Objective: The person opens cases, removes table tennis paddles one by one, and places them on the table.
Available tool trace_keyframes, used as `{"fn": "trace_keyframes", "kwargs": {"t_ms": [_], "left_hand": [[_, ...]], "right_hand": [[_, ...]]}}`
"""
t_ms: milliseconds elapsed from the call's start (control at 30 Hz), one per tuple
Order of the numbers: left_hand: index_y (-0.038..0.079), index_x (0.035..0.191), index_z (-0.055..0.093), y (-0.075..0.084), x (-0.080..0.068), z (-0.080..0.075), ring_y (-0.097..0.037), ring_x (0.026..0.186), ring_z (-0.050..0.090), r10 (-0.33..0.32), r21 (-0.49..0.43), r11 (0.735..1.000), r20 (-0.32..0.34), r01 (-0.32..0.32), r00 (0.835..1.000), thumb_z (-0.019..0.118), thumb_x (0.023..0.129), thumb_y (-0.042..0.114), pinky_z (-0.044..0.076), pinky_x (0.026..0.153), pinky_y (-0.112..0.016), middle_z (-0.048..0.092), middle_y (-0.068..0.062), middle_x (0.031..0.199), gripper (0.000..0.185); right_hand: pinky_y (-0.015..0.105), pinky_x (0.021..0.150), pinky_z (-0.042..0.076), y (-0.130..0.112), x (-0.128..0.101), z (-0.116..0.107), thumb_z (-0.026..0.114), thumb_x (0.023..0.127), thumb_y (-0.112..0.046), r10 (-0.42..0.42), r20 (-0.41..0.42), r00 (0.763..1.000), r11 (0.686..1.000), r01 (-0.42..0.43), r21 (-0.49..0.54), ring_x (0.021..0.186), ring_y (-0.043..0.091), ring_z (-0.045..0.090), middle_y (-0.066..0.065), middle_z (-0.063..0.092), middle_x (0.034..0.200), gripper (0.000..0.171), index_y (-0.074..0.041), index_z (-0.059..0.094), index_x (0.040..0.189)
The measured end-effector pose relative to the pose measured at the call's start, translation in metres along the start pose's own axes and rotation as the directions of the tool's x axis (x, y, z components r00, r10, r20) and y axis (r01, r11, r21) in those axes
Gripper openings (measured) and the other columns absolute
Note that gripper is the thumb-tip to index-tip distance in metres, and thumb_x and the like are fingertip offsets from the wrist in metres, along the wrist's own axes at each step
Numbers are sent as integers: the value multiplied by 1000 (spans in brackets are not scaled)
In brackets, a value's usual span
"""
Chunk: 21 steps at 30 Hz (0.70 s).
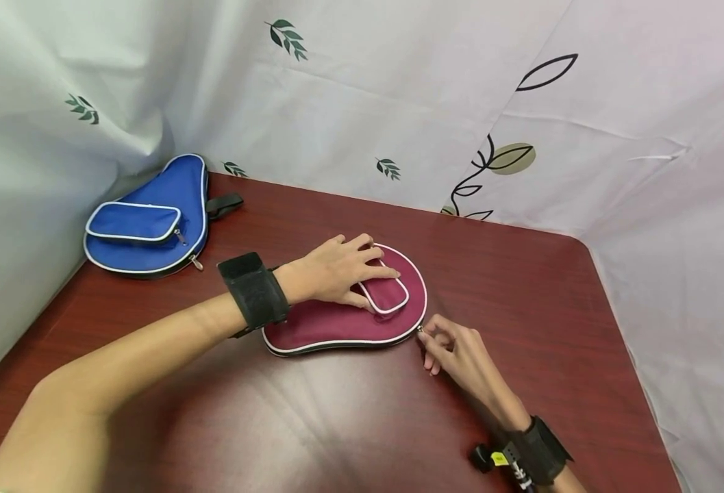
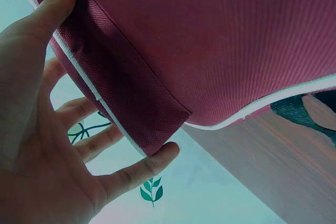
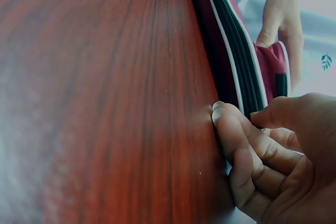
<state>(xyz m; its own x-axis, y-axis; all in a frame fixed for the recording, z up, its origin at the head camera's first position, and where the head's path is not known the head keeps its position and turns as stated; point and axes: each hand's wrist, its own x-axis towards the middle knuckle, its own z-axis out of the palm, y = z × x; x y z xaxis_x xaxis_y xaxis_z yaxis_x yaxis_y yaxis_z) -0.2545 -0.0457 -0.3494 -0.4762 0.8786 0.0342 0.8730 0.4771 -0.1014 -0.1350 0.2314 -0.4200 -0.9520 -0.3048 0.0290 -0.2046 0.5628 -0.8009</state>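
The red bag (image 1: 321, 322) is gripped at its pocket (image 1: 388, 294) by the left hand (image 1: 342, 269), likely to stop slips, its near-right zip pull (image 1: 420, 329) pinched by the right hand (image 1: 456, 348).

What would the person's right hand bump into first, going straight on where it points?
Most likely the rounded maroon fabric case with white piping: the right hand pinches at its edge, though exact depth there is unclear.

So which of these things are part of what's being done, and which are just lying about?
Part of the job, it seems:
maroon case
its front pouch, held by the left fingers
its zipper pull, apparently pinched by the right fingers

Just lying about:
blue case, untouched
black strap beside it
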Motion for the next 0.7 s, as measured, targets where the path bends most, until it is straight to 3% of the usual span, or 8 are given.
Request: {"fn": "trace_keyframes", "kwargs": {"t_ms": [200,367,700], "left_hand": [[38,151,47,2,7,0,-29,132,42,-75,24,997,53,74,996,56,89,74,47,92,-51,52,-4,145,72],[39,153,44,2,9,2,-29,131,42,-113,41,993,55,111,992,52,90,76,47,93,-51,52,-4,146,74],[36,147,54,2,8,13,-31,120,48,-182,33,982,-85,185,980,56,86,78,51,81,-47,58,-5,137,73]], "right_hand": [[28,49,51,0,-1,0,63,102,-20,-2,-23,1000,1000,1,-18,50,14,63,-5,65,60,10,-13,64,95],[28,50,50,-2,-1,1,61,104,-22,-21,-31,999,999,20,-40,51,13,62,-6,65,61,11,-15,63,95],[27,50,51,-5,1,8,58,105,-21,-55,-32,998,997,53,-59,52,11,62,-6,64,63,11,-15,62,97]]}}
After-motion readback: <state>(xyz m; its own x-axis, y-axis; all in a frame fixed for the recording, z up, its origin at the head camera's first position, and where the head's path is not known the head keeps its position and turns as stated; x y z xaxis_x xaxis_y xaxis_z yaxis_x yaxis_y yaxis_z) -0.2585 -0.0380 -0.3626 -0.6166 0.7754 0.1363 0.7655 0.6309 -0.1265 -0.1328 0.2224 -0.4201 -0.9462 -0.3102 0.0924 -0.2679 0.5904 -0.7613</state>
